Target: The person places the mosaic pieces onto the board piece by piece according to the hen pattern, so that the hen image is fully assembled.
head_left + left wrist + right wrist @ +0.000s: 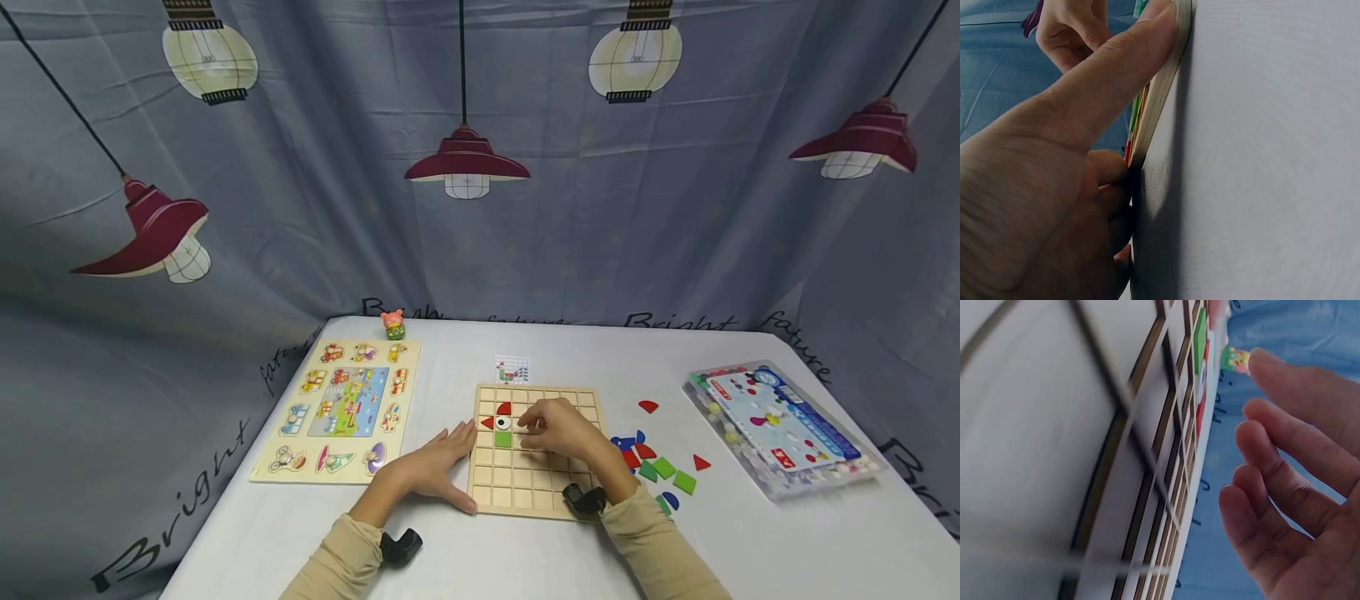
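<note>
- The wooden grid board point(536, 450) lay flat on the white worktop point(525, 550), right in front of the person, and everything else sat around it.
- In the board's upper-left cells sat a red piece point(503, 408), a small red triangle point(487, 422), a white eye piece point(503, 423) and, just below that, a green square point(503, 439).
- The left hand point(438, 467) lay flat against the board's left edge, fingers straight and released, thumb running along the lower left corner; the left wrist view showed the thumb point(1116, 69) pressed on the board's rim.
- The right hand point(558, 429) hovered over the board's middle, just right of the green square, fingers loosely curled; whether it held a piece, I could not tell.
- In the right wrist view its fingers point(1285, 487) hung relaxed and apart from the board's surface.
- Right of the board lay loose coloured pieces point(656, 467), red, blue and green.
- Farther right of the board rested a clear plastic case point(780, 429).
- Just behind the board lay a small pattern card point(512, 368).
- Left of the board sat a peg puzzle point(341, 408), with a small toy figure point(393, 323) behind it.
</note>
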{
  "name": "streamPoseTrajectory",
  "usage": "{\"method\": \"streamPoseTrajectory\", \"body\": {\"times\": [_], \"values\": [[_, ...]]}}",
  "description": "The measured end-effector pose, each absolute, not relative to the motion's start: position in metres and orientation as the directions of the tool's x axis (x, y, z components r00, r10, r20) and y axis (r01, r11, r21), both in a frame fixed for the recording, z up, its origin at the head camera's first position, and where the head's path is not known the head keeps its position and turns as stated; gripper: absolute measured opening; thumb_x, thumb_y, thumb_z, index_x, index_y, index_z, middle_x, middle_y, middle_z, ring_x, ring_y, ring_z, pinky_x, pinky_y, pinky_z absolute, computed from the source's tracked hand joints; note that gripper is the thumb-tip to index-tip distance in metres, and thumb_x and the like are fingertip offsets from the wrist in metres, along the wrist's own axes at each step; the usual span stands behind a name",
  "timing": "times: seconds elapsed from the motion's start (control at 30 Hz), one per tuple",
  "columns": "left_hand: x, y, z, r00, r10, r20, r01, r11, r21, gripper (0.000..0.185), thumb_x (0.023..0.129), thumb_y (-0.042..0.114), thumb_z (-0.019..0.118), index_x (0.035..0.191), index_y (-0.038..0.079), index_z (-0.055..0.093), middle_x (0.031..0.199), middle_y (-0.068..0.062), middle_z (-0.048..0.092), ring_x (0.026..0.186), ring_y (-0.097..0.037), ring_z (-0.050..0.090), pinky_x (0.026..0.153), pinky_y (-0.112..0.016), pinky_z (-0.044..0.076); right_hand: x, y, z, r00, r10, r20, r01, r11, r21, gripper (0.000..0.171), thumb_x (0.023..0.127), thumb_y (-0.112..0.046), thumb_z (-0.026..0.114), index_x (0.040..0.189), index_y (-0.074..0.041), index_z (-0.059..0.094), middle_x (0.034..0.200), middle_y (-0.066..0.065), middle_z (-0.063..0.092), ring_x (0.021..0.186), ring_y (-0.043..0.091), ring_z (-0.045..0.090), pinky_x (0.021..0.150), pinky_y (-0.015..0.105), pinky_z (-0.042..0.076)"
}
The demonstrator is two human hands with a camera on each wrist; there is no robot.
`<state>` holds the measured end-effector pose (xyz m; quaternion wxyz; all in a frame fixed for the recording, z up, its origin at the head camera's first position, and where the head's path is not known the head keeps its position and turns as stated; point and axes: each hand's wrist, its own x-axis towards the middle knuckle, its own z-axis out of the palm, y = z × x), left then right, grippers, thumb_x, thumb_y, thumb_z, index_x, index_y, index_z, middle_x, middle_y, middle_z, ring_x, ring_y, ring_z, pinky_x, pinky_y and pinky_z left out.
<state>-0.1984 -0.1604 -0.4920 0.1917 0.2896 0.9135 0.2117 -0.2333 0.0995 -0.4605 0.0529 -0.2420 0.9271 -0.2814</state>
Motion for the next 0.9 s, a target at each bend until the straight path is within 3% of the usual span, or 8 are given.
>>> {"method": "streamPoseTrajectory", "body": {"times": [0.17,0.63,0.9], "values": [[-0.2,-0.16,-0.492,-0.759,0.613,-0.219,0.451,0.738,0.502,0.121,0.067,0.057,0.081,0.154,0.001,0.018,0.165,-0.012,0.007,0.154,-0.024,0.005,0.126,-0.045,0.007,-0.228,0.119,-0.461,-0.889,-0.455,0.041,-0.4,0.731,-0.553,0.021,0.077,-0.017,0.081,0.095,-0.007,0.075,0.082,-0.002,0.068,0.074,0.01,0.057,0.064,0.023,0.048],[-0.198,-0.163,-0.494,-0.766,0.603,-0.223,0.442,0.746,0.498,0.122,0.067,0.058,0.081,0.155,0.002,0.017,0.165,-0.01,0.006,0.154,-0.023,0.004,0.126,-0.044,0.006,-0.214,0.178,-0.466,-0.924,-0.378,0.052,-0.344,0.765,-0.545,0.027,0.078,-0.018,0.08,0.101,-0.005,0.073,0.095,0.002,0.07,0.084,0.013,0.062,0.069,0.026,0.053],[-0.197,-0.162,-0.493,-0.763,0.608,-0.22,0.448,0.742,0.499,0.121,0.067,0.058,0.081,0.155,0.002,0.018,0.165,-0.01,0.006,0.154,-0.023,0.004,0.126,-0.044,0.006,-0.206,0.207,-0.466,-0.945,-0.324,0.049,-0.305,0.813,-0.496,0.032,0.075,-0.021,0.082,0.101,-0.004,0.073,0.088,0.0,0.067,0.078,0.012,0.056,0.064,0.023,0.048]]}}
